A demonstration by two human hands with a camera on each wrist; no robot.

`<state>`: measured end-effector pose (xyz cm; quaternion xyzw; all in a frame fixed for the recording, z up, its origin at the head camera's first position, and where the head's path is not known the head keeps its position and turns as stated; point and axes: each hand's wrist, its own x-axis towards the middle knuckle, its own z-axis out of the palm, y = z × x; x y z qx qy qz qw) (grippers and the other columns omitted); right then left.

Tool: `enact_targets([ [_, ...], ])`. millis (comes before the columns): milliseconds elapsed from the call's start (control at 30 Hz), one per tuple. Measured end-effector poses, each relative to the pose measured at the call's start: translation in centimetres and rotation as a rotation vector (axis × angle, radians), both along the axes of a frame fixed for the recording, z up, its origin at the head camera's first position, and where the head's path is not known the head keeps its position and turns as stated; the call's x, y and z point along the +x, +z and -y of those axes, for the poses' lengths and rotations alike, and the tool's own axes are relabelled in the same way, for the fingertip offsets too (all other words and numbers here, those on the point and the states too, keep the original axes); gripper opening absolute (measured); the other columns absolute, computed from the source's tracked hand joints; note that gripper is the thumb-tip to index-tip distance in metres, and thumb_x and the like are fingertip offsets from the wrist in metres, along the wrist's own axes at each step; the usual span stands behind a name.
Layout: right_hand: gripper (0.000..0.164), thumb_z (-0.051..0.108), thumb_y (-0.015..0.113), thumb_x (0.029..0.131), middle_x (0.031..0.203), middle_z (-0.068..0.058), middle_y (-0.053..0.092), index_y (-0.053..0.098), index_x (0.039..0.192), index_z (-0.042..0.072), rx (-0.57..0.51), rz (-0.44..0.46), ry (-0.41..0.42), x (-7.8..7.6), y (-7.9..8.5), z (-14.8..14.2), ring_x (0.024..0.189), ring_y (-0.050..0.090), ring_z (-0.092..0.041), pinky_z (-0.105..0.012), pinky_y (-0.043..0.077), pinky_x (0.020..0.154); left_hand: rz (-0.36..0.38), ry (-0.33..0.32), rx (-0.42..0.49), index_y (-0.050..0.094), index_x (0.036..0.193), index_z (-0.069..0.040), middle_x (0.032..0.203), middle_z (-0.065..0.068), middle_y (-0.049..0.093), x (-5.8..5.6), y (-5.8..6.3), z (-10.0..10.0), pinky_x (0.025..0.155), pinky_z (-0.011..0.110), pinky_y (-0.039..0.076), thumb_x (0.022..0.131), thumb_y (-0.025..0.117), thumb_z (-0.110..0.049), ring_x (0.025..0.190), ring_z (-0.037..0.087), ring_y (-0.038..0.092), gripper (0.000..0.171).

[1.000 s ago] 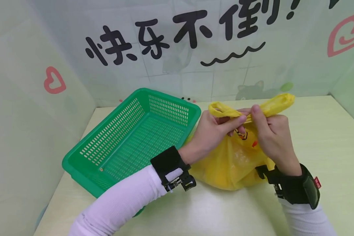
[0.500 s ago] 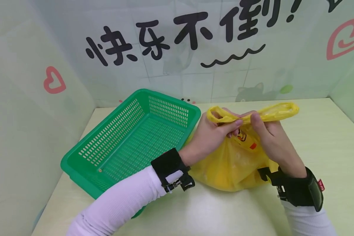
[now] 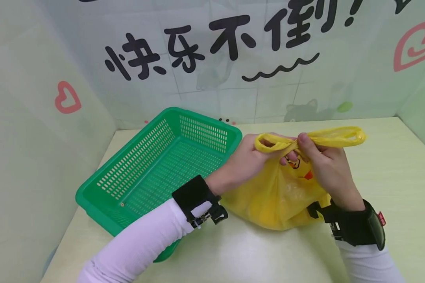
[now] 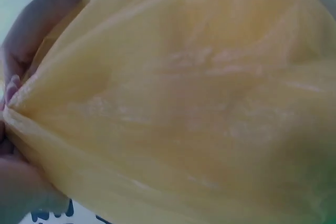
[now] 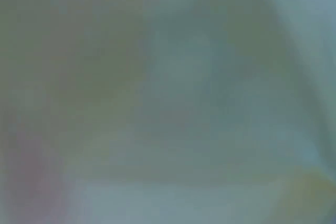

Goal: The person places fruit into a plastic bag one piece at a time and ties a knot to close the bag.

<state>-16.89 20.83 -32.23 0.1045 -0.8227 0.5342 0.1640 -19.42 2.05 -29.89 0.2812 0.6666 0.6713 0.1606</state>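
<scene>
A full yellow plastic bag point(image 3: 269, 204) with a cartoon print stands on the table, its two handles crossed at the gathered neck. My left hand point(image 3: 246, 163) grips the neck beneath the short left loop, its thumb hidden by the plastic. With the thumb on top, my right hand point(image 3: 331, 171) pinches the other handle, whose long loop sticks out to the right. Taut plastic of the bag point(image 4: 199, 93) fills most of the left wrist view, drawn together between the fingers at the left edge. The right wrist view is a blur.
Left of the bag, a green plastic basket point(image 3: 127, 167) with slotted sides sits on the pale table point(image 3: 386, 169), partly under the left forearm. A printed backdrop point(image 3: 212, 98) with large black characters rises behind the table.
The left hand has shifted its hold, and its thumb has gone from on top to behind the plastic. The right loop now reaches further right and lies lower.
</scene>
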Motion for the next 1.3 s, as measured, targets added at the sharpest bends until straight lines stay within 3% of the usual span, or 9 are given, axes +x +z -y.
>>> enact_targets([
  [67,0.016,0.022,0.049,0.103,0.077,0.009,0.053,0.062,0.094,0.016,-0.006,0.015,0.011,0.0,0.1,-0.2,0.074,0.049,-0.011,-0.02,0.041,0.066,0.024,-0.055,0.002,0.06,0.13,0.002,0.109,0.027,0.068,-0.3,0.0,0.3,0.086,0.02,0.051,0.104,0.045,-0.011,0.083,0.013,0.063,0.033],
  [167,0.021,0.021,0.047,0.104,0.074,0.006,0.049,0.06,0.091,0.012,-0.029,0.02,0.059,-0.1,0.3,-0.3,0.072,0.047,-0.013,-0.023,0.04,0.064,0.088,-0.076,-0.005,0.057,0.134,-0.001,0.116,0.024,0.066,-0.4,0.0,0.5,0.087,0.02,0.052,0.105,0.041,-0.013,0.085,0.013,0.062,0.035],
  [400,0.023,0.023,0.043,0.105,0.072,0.003,0.043,0.058,0.096,0.008,-0.058,0.043,0.121,-0.2,0.6,-0.3,0.068,0.043,-0.015,-0.026,0.037,0.062,0.188,-0.068,0.021,0.053,0.133,0.001,0.115,0.022,0.061,-0.5,-0.1,0.5,0.08,0.02,0.052,0.106,0.04,-0.012,0.083,0.013,0.061,0.033],
  [567,0.028,0.023,0.043,0.106,0.069,0.001,0.039,0.054,0.088,0.005,-0.078,0.055,0.156,-0.2,0.7,-0.2,0.066,0.041,-0.016,-0.028,0.035,0.061,0.241,-0.036,0.034,0.057,0.128,0.002,0.109,0.025,0.067,-0.7,-0.1,0.0,0.077,0.02,0.053,0.105,0.045,-0.012,0.08,0.014,0.062,0.03],
  [767,0.023,0.024,0.046,0.105,0.075,0.002,0.046,0.06,0.097,0.008,-0.159,0.107,0.214,-0.2,0.6,-0.5,0.072,0.045,-0.015,-0.023,0.041,0.064,0.34,-0.026,0.062,0.06,0.127,0.001,0.108,0.026,0.069,-0.7,0.1,-0.2,0.073,0.021,0.053,0.104,0.048,-0.015,0.083,0.015,0.065,0.031],
  [867,0.023,0.024,0.045,0.105,0.077,0.002,0.048,0.059,0.098,0.008,-0.133,0.102,0.21,-0.2,0.5,-0.6,0.073,0.046,-0.015,-0.023,0.042,0.065,0.365,-0.033,0.059,0.058,0.129,0.001,0.107,0.024,0.069,-0.7,0.3,-0.1,0.073,0.02,0.054,0.104,0.046,-0.016,0.08,0.015,0.064,0.032],
  [967,0.021,0.024,0.043,0.106,0.079,0.002,0.05,0.059,0.101,0.011,-0.088,0.1,0.201,-0.1,0.4,-0.7,0.074,0.047,-0.016,-0.023,0.042,0.066,0.352,-0.021,0.043,0.061,0.125,0.003,0.102,0.021,0.07,-0.6,0.4,0.0,0.073,0.02,0.054,0.104,0.048,-0.016,0.077,0.014,0.063,0.031],
  [1100,0.019,0.023,0.043,0.106,0.084,0.004,0.055,0.061,0.104,0.015,-0.096,0.108,0.204,-0.1,0.2,-0.8,0.075,0.051,-0.014,-0.02,0.046,0.066,0.298,0.003,0.018,0.069,0.107,0.005,0.096,0.017,0.073,-0.6,0.6,0.0,0.073,0.022,0.054,0.099,0.059,-0.017,0.077,0.016,0.064,0.025],
  [1300,0.018,0.021,0.045,0.105,0.077,0.003,0.058,0.059,0.097,0.013,-0.105,0.136,0.22,-0.1,0.2,-0.9,0.064,0.056,-0.013,-0.02,0.05,0.057,0.182,0.054,-0.115,0.071,0.087,-0.004,0.089,0.003,0.076,-0.7,1.3,0.0,0.074,0.024,0.053,0.088,0.075,-0.017,0.083,0.025,0.068,0.014],
])
